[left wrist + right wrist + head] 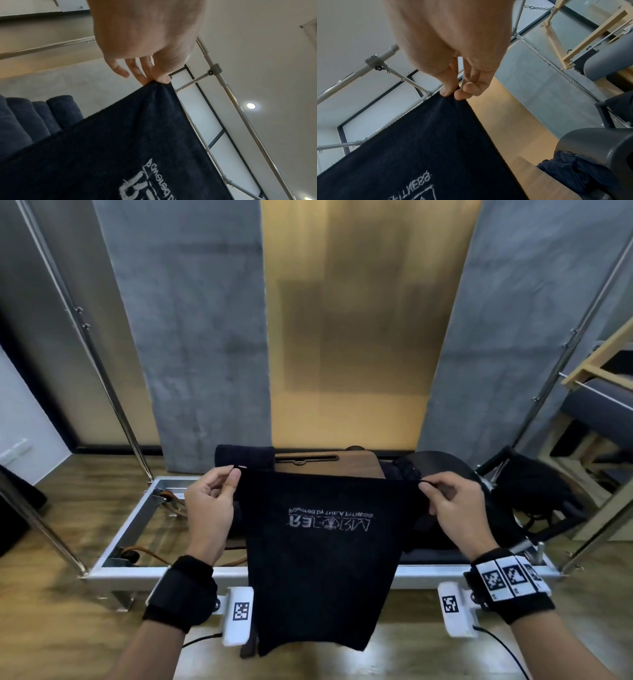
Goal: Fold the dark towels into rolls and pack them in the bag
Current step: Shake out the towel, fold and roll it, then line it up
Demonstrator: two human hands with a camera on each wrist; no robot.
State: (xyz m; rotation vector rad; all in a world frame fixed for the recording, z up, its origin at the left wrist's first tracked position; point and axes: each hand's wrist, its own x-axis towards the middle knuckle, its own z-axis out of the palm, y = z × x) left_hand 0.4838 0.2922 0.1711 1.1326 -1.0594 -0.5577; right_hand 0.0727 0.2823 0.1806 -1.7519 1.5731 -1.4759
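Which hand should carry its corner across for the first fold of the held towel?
Probably right. Both hands pinch top corners of the towel; the left hand is nearer the rolled towels, so the right hand folding toward it seems handier. Close call.

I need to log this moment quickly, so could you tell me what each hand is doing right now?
Left hand: pinches the towel's top left corner.
Right hand: pinches its top right corner.

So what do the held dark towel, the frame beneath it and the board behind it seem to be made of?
The dark navy towel with pale lettering looks like looped terry cotton: matte, fuzzy nap in the left wrist view. The silver rectangular frame looks like brushed metal with a dull sheen. The brown slotted board looks like smooth wood, possibly veneer.
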